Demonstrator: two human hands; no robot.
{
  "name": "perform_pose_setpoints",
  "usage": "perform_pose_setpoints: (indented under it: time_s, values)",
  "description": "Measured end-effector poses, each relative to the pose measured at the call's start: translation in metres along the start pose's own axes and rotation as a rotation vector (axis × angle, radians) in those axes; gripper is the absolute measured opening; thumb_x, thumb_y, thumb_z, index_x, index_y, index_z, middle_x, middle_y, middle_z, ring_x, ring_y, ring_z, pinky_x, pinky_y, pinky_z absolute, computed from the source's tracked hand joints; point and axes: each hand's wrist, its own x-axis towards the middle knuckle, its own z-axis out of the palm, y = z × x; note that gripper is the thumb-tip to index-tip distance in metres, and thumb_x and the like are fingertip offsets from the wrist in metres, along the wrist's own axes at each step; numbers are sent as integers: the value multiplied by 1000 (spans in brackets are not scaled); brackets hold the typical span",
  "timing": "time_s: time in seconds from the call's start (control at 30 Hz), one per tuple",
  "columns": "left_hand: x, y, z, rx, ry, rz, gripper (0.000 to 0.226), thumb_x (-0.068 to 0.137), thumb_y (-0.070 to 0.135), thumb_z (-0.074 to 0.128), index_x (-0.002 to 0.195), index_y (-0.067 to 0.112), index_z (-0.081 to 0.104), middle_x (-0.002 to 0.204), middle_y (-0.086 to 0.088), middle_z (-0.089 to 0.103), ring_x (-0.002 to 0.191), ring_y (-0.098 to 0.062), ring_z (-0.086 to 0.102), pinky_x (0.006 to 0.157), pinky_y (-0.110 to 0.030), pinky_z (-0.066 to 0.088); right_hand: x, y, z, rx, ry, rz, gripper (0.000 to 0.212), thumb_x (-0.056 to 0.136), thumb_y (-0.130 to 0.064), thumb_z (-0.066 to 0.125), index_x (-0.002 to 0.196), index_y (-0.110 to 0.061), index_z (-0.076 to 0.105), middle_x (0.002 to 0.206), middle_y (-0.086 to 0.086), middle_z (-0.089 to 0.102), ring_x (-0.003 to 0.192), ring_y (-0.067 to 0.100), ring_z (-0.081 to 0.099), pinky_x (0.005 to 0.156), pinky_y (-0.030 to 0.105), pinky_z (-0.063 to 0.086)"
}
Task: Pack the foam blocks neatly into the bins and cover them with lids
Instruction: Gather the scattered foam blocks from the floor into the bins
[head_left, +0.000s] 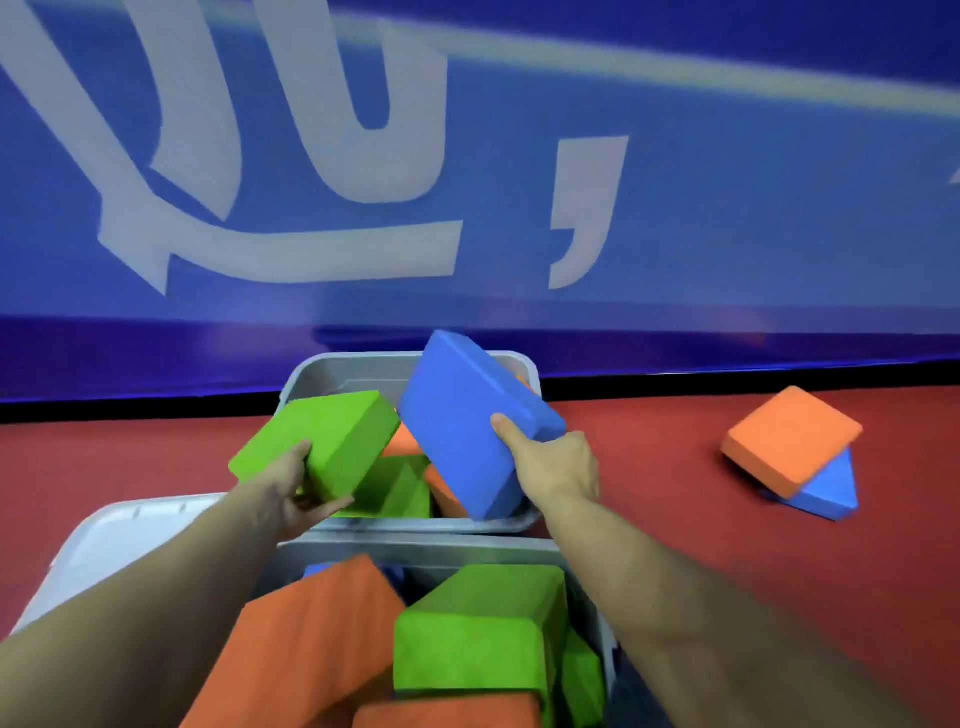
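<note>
Two grey bins stand one behind the other: the near bin (587, 561) under the forearms and the far bin (332, 371) straight ahead of both hands, with one lid (114, 525) lying at the left. The left hand (293, 493) grips a green block (317, 441) and the right hand (558, 470) grips a blue block (467, 421), whose long axis tilts up and away over the far bin. Two loose blocks, the orange block (789, 436) on a second blue one (831, 491), lie well apart on the floor, nearer the right hand.

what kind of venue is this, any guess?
Probably an indoor play or event space, not a home: red carpet-like floor, a big blue banner wall with large white lettering, and loose foam blocks on the floor.
</note>
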Motion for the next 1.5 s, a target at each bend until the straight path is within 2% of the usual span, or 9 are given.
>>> perform_pose_setpoints:
  time_s: [0.17,0.27,0.43,0.57,0.73,0.87,1.03,1.23,1.5]
  values:
    - [16,-25,8,132,25,10,57,103,32,55,148,5,35,131,-19,47,95,-40,57,50,-40,58,14,17,42,-40,10,168,102,68,-73,77,136,-3,47,131,14,62,118,34,62,93,40,51]
    - [17,-26,14,195,40,54,60,103,33,54,153,10,31,153,-26,31,118,-43,54,75,-48,55,22,16,64,-5,-115,107,95,71,-72,73,134,-5,50,128,10,65,114,32,64,86,34,50]
    - [17,-20,21,445,65,229,44,100,37,58,132,8,50,129,-12,50,111,-33,56,85,-45,54,13,13,64,-45,-467,-64,76,88,-62,62,141,-9,51,132,-10,52,128,21,55,110,38,43]
    - [-6,-23,59,616,-1,405,27,101,36,56,96,10,56,101,-11,55,96,-31,54,89,-50,53,28,27,21,-98,-373,-124,67,97,-48,60,146,-6,47,142,5,56,130,21,54,114,40,39]
    - [-42,-46,142,803,-186,623,61,98,48,56,143,8,48,141,-11,56,125,-33,56,109,-49,45,49,48,-78,-71,-154,-136,61,98,-42,61,149,-13,45,148,7,54,134,20,53,116,37,37]
    - [-82,-86,225,871,-381,673,56,97,48,57,135,6,54,119,-17,64,98,-24,64,95,-42,53,63,81,-166,-76,-15,-101,67,98,-44,62,153,-14,40,154,7,47,140,21,46,119,39,33]
    - [-101,-160,320,935,-491,616,85,70,72,57,131,14,57,131,-21,62,122,-35,60,105,-52,48,90,136,-258,-20,136,-20,72,95,-43,66,153,-11,39,152,8,49,138,24,48,117,37,35]
    - [-76,-258,435,915,-548,351,69,91,57,63,140,11,49,110,-4,62,106,-23,63,80,-37,60,196,227,-322,-7,241,50,77,91,-46,70,151,-7,41,150,14,50,138,29,48,116,39,35]
    - [73,-361,600,740,-454,144,46,83,62,69,84,21,51,97,-9,50,89,-25,52,83,-40,52,390,373,-337,80,305,243,81,92,-44,70,154,-5,37,155,16,44,142,26,43,115,32,31]
